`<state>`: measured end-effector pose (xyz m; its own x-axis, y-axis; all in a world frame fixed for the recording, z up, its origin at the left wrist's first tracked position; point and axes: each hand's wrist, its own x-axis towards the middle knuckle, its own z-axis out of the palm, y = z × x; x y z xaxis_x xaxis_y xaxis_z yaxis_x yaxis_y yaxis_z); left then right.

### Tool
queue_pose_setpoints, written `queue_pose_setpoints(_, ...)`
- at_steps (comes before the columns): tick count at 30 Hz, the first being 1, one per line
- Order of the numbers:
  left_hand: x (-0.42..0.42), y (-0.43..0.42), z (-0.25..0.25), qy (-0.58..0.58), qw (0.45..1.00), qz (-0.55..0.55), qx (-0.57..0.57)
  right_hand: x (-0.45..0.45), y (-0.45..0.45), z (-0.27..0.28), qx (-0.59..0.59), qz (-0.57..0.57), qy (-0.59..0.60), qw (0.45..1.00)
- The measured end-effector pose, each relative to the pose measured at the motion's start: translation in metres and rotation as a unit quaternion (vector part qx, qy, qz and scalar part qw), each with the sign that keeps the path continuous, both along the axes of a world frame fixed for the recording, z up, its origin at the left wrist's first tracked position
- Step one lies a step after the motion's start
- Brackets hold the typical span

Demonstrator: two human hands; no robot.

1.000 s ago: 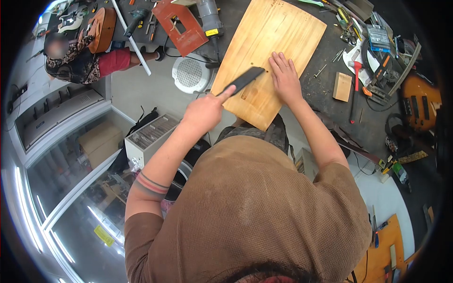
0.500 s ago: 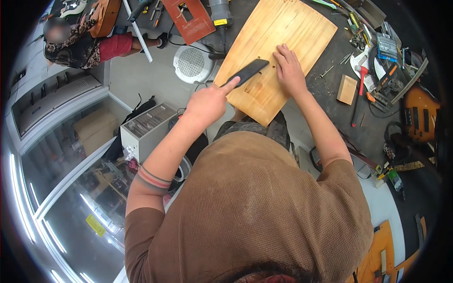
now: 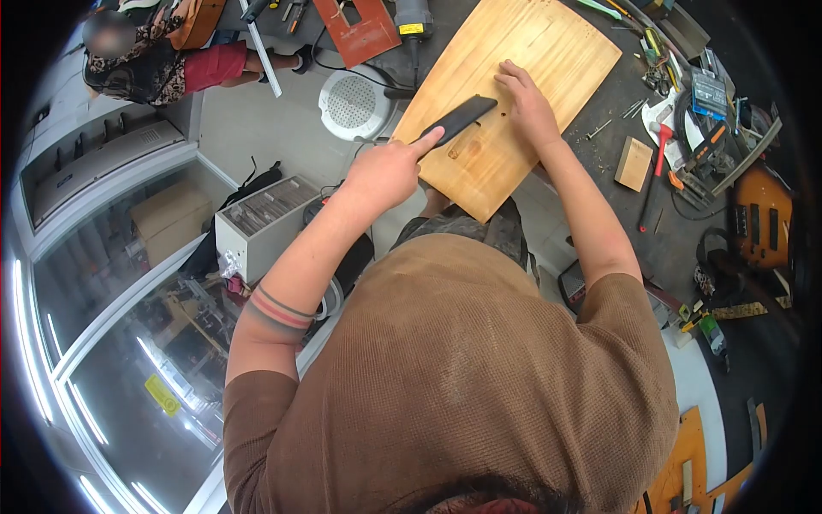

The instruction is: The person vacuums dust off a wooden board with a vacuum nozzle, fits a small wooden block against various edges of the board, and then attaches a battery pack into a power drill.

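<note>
A pale wooden board [image 3: 556, 64] with a curved edge and a few small holes lies in front of me, its near end jutting over my lap. My left hand [image 3: 385, 174] is closed around one end of a flat black bar-like tool [image 3: 462, 117], with the index finger stretched along it. The tool lies slantwise over the board; its exact kind is unclear. On the board's right half my right hand [image 3: 531, 110] rests with its fingers extended, holding nothing.
Right of the board are a small wood block [image 3: 633, 164], a red-headed hammer [image 3: 660, 150] and loose tools. A red-brown plate [image 3: 364, 38] and a grey power tool [image 3: 413, 19] lie beyond. At left are a white stool [image 3: 354, 104], a grey box [image 3: 261, 218] and another person [image 3: 163, 68].
My right hand has slid a little farther up the board, away from my body. The black tool has also shifted slightly forward in my left hand. The whole view has shifted slightly.
</note>
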<state>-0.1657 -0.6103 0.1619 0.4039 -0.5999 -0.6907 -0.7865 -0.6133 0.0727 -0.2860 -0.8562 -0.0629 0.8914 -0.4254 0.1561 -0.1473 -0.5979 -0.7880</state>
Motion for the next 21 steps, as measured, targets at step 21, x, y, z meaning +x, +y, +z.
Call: queue_pose_setpoints(21,-0.021,0.031,0.004,-0.01,1.0,0.007,0.002,-0.063,0.049,0.011,-0.093,-0.032,0.002,0.995)
